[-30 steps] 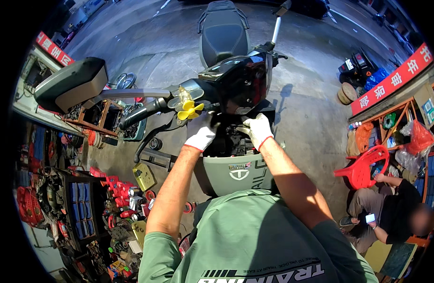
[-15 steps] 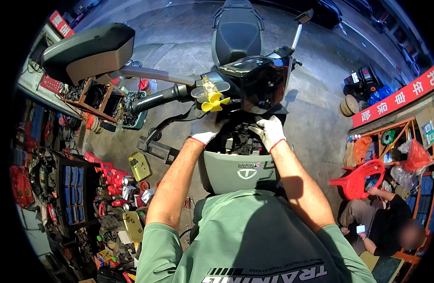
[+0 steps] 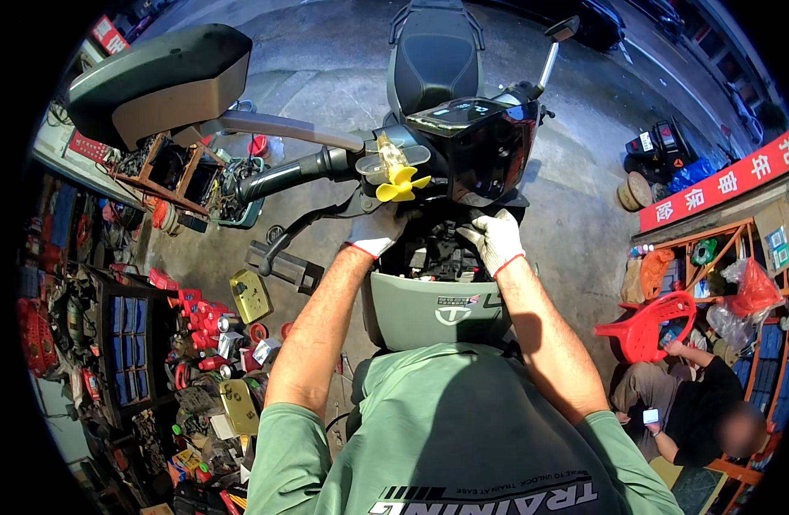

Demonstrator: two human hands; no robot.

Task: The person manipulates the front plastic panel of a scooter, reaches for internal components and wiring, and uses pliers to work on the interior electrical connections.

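An electric scooter [image 3: 437,64] stands before me, its green front body [image 3: 429,313] nearest and an open dark cavity with wiring [image 3: 437,253] above that. My left hand [image 3: 377,230], in a white glove with red cuff, reaches into the cavity's left side below a yellow toy propeller [image 3: 403,183]; its fingers are hidden. Gloved too, my right hand [image 3: 495,236] is at the cavity's right edge below the black display housing [image 3: 484,146], fingers bent around something I cannot make out. The left mirror [image 3: 158,81] juts out at upper left.
Cluttered parts and tools [image 3: 205,378] lie at left beside a rack of blue bins [image 3: 128,348]. A seated person [image 3: 703,403] holding a phone is at lower right, near a red plastic chair [image 3: 634,335] and orange shelving [image 3: 712,249]. Another vehicle [image 3: 656,150] stands behind at right.
Over the last second the scooter and surroundings have shifted in the view, the scooter toward the right. My hands stay at the cavity, the right one now slightly farther right in the picture.
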